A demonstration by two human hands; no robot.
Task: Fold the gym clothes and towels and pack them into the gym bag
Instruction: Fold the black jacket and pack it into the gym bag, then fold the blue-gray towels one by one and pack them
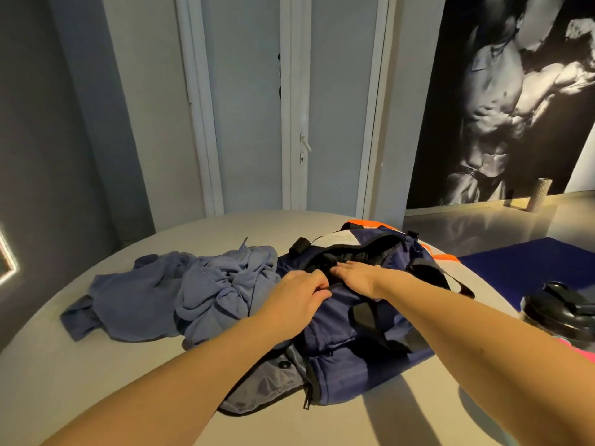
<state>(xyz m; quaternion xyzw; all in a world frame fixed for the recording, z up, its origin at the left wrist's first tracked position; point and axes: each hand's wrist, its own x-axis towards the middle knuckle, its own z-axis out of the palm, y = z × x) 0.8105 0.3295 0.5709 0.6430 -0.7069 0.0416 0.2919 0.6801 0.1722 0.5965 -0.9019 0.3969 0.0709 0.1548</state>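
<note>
1. A dark blue gym bag (pixel 341 342) is set on the round grey tabletop (pixel 96 381), a little to the right of the middle. Orange and white parts are seen at the end of the bag that is turned to the far edge.
2. The top of the bag is opened. Something black is seen inside, but what it is cannot be told.
3. A heap of blue clothes (pixel 167 294) is piled on the tabletop to the left of the bag. The clothes are crumpled, not folded, and the bag's left side is touched by them.
4. The near rim of the bag's opening is gripped by the left hand (pixel 299 292). Its fingers are curled over the rim.
5. The right hand (pixel 357 273) is laid flat on the top of the bag, just beside the left hand. Its fingers are held straight and close together, and they are pointed to the left. Nothing is held in it.
6. A bottle (pixel 560 313) with a black lid is seen at the right edge of the tabletop, near the bag but apart from it. Whether it is stood on the tabletop cannot be told.
7. Past the table, a blue mat (pixel 531 262) is laid on the shiny floor. A roller (pixel 539 194) is stood upright by the wall, where a big black-and-white picture (pixel 515 91) is hung.
8. A white door (pixel 289 107) is seen shut behind the table.
</note>
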